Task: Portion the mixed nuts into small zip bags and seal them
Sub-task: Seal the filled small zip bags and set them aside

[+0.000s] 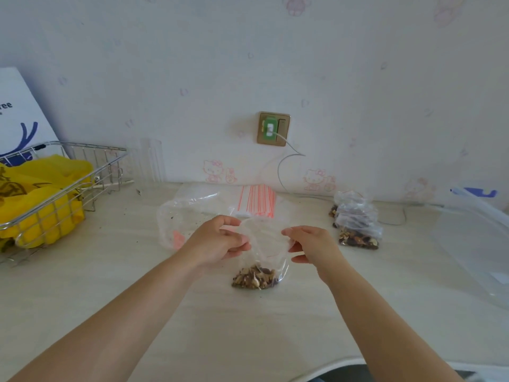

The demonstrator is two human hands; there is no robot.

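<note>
Your left hand (220,241) and your right hand (308,245) each pinch one side of the top of a small zip bag (261,244), which hangs between them with mixed nuts (254,277) in its bottom, just above the table (137,271). Beyond your right hand lie filled bags (356,221) in a pile. Behind both hands you see a large clear bag (181,213) and a stack of empty zip bags (257,201).

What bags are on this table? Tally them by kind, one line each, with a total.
Zip bag with nuts, held by the left hand and right hand: 1
Filled nut bags in the pile on the right: at least 2, exact number unclear
Stack of unused zip bags: 1 stack, bags uncountable
Large clear bag: 1
Yellow bag in the wire basket: 1
Total: at least 5 bags, plus the stack
</note>
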